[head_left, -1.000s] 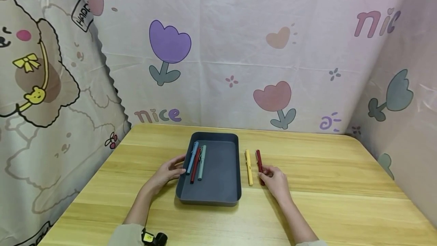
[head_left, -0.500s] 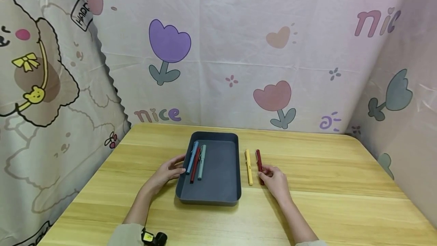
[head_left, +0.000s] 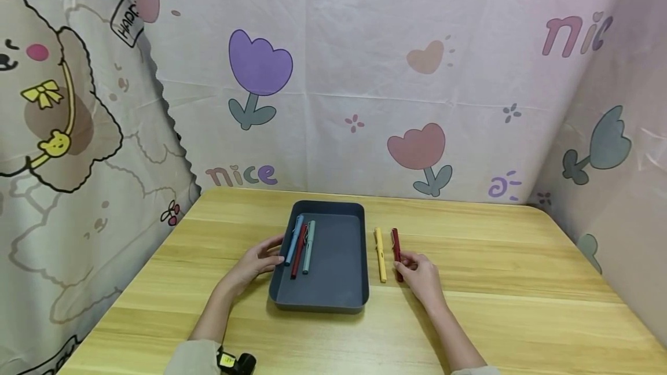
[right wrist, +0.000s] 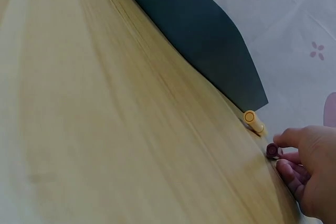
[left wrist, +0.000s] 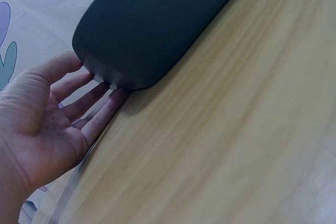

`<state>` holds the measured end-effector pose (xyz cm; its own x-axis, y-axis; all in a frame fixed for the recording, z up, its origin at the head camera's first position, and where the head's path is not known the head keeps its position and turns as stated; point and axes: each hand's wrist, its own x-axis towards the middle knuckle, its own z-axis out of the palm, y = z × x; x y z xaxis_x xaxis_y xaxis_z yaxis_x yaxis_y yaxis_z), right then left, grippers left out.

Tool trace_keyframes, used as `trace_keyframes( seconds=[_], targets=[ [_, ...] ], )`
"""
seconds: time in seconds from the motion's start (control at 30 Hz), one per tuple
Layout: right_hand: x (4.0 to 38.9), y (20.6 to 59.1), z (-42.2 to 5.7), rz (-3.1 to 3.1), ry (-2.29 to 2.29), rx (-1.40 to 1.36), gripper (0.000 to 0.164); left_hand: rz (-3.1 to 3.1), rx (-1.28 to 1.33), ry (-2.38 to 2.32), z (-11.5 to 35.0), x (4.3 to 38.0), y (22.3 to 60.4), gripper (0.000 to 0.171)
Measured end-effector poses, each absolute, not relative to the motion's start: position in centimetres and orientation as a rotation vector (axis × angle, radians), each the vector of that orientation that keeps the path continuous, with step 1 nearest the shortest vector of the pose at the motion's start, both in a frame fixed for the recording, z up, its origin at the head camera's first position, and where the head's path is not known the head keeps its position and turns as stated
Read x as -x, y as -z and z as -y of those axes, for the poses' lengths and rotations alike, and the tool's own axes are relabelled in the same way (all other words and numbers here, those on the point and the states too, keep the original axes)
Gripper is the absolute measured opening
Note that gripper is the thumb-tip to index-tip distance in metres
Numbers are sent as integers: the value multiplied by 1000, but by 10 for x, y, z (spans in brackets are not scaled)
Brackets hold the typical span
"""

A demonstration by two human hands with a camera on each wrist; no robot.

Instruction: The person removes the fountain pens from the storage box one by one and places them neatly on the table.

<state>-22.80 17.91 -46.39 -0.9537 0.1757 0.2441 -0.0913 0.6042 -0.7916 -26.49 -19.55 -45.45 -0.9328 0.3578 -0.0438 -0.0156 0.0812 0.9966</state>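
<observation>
A dark grey tray (head_left: 333,294) lies on the table, and my left hand (head_left: 255,265) touches its left side. In the left wrist view, the fingertips of that hand (left wrist: 58,114) meet the tray's outer wall (left wrist: 142,24) with the fingers mostly straight. Inside the tray, toward its left, are a blue pen (head_left: 294,241), a red pen (head_left: 299,253) and a pale green pen (head_left: 309,247). To the right of the tray, my right hand (head_left: 421,276) pinches a dark red pen (head_left: 396,243) between thumb and fingers. A yellow pen (head_left: 380,256) lies between that pen and the tray.
The wooden table (head_left: 500,282) reaches back to a printed curtain (head_left: 339,74), with more curtain on both sides. A black wrist device (head_left: 237,361) with a small yellow screen sits at the left sleeve (head_left: 193,359).
</observation>
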Motion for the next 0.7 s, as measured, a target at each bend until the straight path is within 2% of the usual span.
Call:
trace_keyframes(
  seconds=[0.7],
  targets=[
    [226,462,-179,2520,-1301,70,29,-2110,-351,-1917,196,264,455,62]
  ],
)
